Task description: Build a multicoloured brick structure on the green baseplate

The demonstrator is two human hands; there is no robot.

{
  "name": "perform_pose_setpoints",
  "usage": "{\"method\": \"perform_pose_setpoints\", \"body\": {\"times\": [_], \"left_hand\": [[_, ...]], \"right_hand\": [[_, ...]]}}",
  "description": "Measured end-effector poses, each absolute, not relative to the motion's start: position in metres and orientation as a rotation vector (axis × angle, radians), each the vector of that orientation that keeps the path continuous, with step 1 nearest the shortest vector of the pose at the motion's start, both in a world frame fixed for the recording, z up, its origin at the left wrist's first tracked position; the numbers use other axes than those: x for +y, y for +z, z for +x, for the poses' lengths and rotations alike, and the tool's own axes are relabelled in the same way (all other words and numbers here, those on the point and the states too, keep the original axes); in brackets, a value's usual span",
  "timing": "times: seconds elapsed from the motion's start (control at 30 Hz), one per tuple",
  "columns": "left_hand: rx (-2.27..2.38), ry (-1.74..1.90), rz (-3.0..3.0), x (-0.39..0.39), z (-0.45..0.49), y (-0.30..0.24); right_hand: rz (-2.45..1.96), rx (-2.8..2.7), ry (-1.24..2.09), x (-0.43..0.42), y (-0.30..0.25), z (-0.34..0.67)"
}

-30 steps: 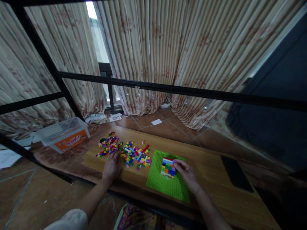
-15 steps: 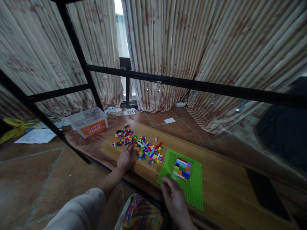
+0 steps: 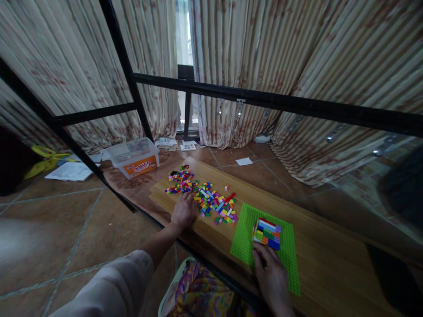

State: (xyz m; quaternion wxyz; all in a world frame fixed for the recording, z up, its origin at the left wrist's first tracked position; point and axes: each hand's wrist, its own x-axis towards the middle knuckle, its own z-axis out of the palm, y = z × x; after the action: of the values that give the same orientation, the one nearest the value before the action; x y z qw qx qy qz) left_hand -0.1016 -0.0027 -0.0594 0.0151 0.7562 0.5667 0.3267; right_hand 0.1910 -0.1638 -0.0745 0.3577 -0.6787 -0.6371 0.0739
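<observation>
At the near edge of a pile of small colourful toy bricks, my left hand lies with its fingers stretched toward the bricks. Its fingertips are partly hidden, and I see no brick in it. On the green studded baseplate sits a low block of multicoloured bricks, roughly rectangular, with a red and white row along its far side. My right hand is at the block's near left corner, thumb and fingers curled together. Whatever they may hold is too small to make out.
The wooden bench carries bricks, baseplate and a dark flat object at its right. A clear plastic box with an orange label stands beyond its left end. Black metal bars cross in front of patterned curtains.
My right hand has moved forward from the baseplate's near edge to the brick block. The left hand stays by the pile. The whole view has shifted slightly.
</observation>
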Motion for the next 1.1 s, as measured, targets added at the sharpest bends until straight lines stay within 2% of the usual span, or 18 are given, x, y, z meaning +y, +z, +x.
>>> {"method": "perform_pose_setpoints", "body": {"times": [0.63, 0.9, 1.1], "left_hand": [[1.782, 0.973, 2.331, -0.003, -0.101, -0.059], [1.782, 0.967, 2.323, -0.005, -0.099, -0.056], [1.781, 0.987, 2.313, -0.005, -0.099, -0.057]], "right_hand": [[-1.848, -1.607, -0.180, -0.148, -0.084, 0.178], [-1.842, -1.577, -0.133, -0.152, -0.081, 0.179], [-1.703, -1.550, -0.067, -0.143, -0.058, 0.143]]}}
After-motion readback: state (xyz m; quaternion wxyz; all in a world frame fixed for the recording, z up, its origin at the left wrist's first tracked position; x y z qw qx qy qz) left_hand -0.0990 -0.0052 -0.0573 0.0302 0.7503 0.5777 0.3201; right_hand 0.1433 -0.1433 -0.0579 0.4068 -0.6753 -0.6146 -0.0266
